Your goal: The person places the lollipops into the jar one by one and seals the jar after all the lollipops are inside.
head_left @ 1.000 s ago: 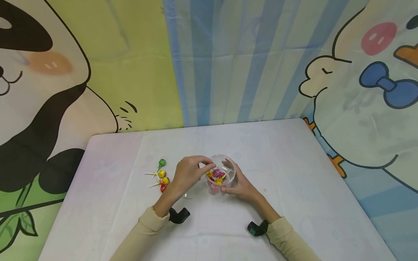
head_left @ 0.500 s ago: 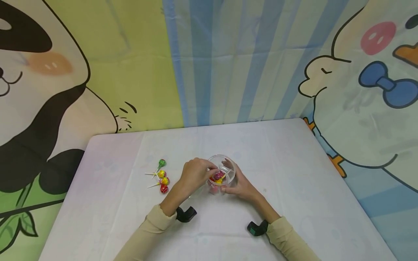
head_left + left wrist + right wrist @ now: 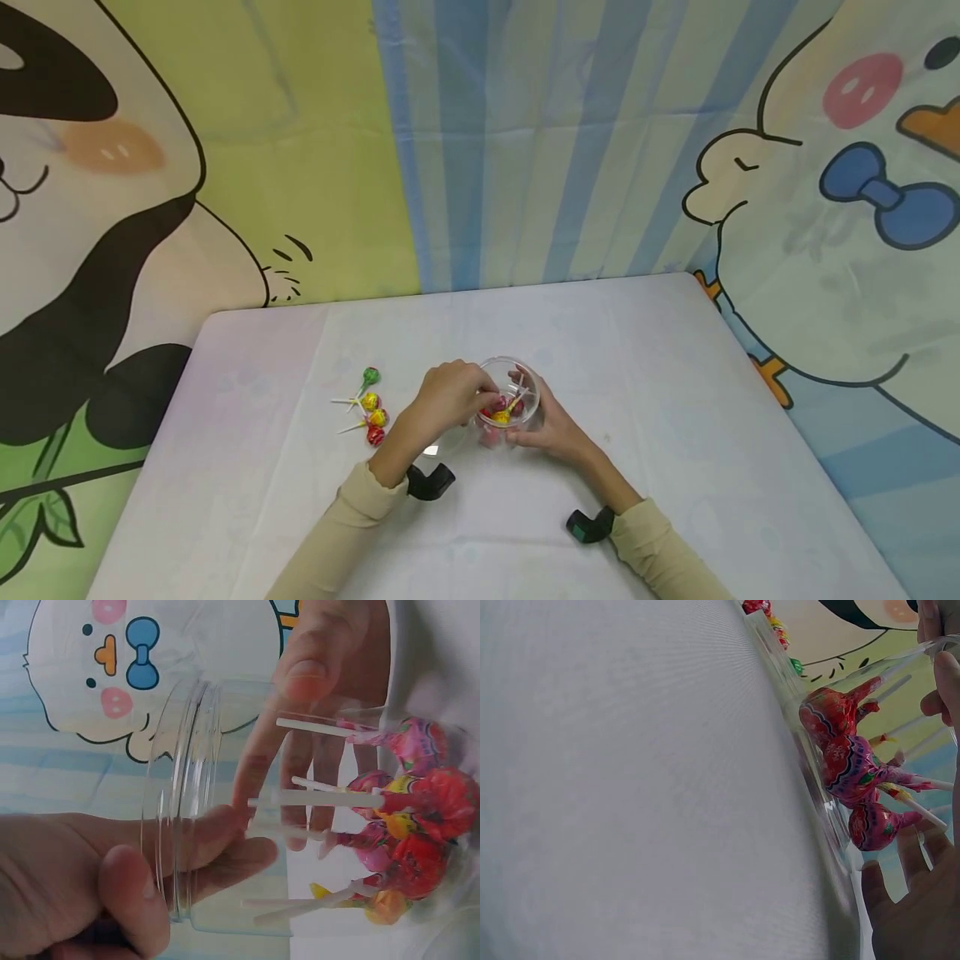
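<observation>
My right hand [image 3: 551, 421] holds a clear round jar [image 3: 240, 919] from its right side, thumb toward the front and fingers around the back. Inside sit several wrapped lollipops [image 3: 420, 862], red, pink and yellow, with white sticks toward the mouth. My left hand [image 3: 453, 392] reaches over the left rim. In the left wrist view its foremost fingers extend through the mouth, fingertips near the stick ends, and its thumb [image 3: 135, 900] stands apart by the rim. The right wrist view shows the lollipop heads [image 3: 847, 769] near the jar's base.
Left of the jar on the white table [image 3: 637, 350] lie a green lollipop [image 3: 371, 376], yellow ones [image 3: 371, 402] and a red one [image 3: 376, 435]. A clear, shiny lid-like piece [image 3: 442, 444] lies partly under the left wrist. A cartoon-printed cloth [image 3: 525, 150] hangs behind.
My left hand has moved right and over the jar's mouth. Another white stick now shows upright inside the jar. The right hand keeps its hold on the jar.
</observation>
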A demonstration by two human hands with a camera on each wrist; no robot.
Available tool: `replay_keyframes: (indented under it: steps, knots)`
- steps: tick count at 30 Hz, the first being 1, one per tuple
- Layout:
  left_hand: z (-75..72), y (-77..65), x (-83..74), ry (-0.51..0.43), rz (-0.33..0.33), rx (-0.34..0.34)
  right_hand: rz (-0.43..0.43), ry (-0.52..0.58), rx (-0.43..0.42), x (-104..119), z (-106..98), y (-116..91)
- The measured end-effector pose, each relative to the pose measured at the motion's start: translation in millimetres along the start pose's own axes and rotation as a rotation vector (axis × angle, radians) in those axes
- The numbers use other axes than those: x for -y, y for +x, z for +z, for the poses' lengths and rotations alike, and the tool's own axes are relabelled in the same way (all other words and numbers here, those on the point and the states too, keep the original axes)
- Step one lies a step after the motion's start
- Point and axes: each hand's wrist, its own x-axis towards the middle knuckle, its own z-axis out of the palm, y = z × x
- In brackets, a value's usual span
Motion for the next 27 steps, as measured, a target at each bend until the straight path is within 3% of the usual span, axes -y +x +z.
replay_keyframes:
  steps: [3, 8, 13, 17, 21, 27]
  knots:
    - [-1.4, -8.8, 4.2, -0.028, 0.039, -0.083, -0.004, -0.018, -0.003, -1, 1, 0]
    - [-10.5, -35.4, 21.0, -0.08, 0.097, -0.321, -0.014, -0.027, -0.007, -2, 2, 1]
    - [-20.8, -69.8, 59.4, -0.11, -0.016, -0.424, -0.008, -0.034, -0.014, 0, 0, 1]
    - [-27.5, -95.4, 102.4, -0.041, -0.199, -0.404, -0.006, -0.035, -0.015, 1, -2, 1]
    - [-32.9, -112.9, 143.3, 0.034, -0.359, -0.337, -0.02, -0.017, -0.008, 0, -3, 1]
    - [-31.6, -122.1, 180.9, 0.071, -0.441, -0.158, -0.027, 0.004, 0.01, -2, -2, 2]
